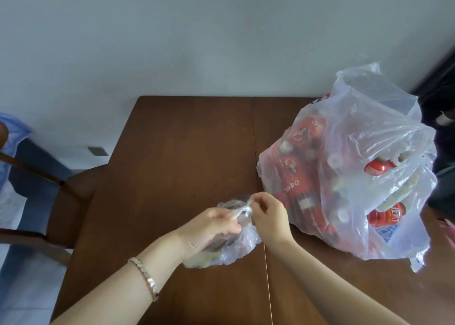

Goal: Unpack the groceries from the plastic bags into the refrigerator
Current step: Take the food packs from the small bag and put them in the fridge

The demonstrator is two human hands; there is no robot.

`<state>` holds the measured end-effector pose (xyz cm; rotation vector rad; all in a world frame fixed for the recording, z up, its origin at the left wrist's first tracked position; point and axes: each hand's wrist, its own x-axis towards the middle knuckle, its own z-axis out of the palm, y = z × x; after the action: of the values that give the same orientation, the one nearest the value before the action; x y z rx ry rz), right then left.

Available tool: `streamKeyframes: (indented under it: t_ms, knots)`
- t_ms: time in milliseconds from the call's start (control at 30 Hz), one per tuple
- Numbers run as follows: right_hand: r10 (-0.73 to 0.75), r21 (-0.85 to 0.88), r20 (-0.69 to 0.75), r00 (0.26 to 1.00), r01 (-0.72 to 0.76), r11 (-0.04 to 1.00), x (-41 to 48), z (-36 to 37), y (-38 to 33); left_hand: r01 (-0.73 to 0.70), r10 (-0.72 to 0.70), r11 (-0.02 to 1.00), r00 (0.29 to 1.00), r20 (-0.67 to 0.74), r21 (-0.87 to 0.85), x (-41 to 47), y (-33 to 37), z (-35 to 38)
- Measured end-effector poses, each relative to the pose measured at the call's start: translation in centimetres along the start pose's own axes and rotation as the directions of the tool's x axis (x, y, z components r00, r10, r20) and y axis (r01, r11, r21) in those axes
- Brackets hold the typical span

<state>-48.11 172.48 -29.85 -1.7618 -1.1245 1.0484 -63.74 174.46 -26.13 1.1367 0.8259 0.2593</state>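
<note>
A small clear plastic bag (pixel 242 244) with dark and yellowish contents lies on the brown wooden table (pixel 182 152) near its front. My left hand (pixel 209 228) pinches the bag's knotted top from the left. My right hand (pixel 268 216) pinches the same twisted knot from the right. A large clear plastic bag (pixel 357 132) stands on the right side of the table, full of red cans and bottles with white caps. The refrigerator is not in view.
A dark wooden chair (pixel 66 201) stands left of the table. A plain white wall rises behind the table. A dark shape (pixel 440 108) fills the far right edge. A seam runs down the tabletop's middle.
</note>
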Motion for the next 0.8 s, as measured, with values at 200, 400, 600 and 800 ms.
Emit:
streamKeyframes:
  t_ms: [200, 400, 600, 800]
  knots:
    - [0.057, 0.218, 0.269, 0.962, -0.119, 0.969, -0.2, -2.6, 0.4, -0.024, 0.035, 0.998, 0.981, -0.189, 0.060, -0.8, 0.1, -0.5]
    - [-0.251, -0.491, 0.471, 0.846, 0.488, 0.722, 0.1, -1.6, 1.0, -0.015, 0.172, 0.702, 0.974, -0.149, 0.712, -0.4, -0.4, 0.7]
    - [-0.200, -0.339, 0.202, 0.959, 0.260, 0.904, 0.5, -3.1, 1.7, 0.146, 0.594, 0.492, 0.665, -0.453, 0.859, -0.5, -0.8, -1.9]
    - [-0.002, 0.020, -0.122, 0.993, 0.004, 1.000, 1.4, -5.3, 1.1, 0.089, 0.340, 0.905, 0.441, -0.831, 0.417, -0.9, 2.7, -5.1]
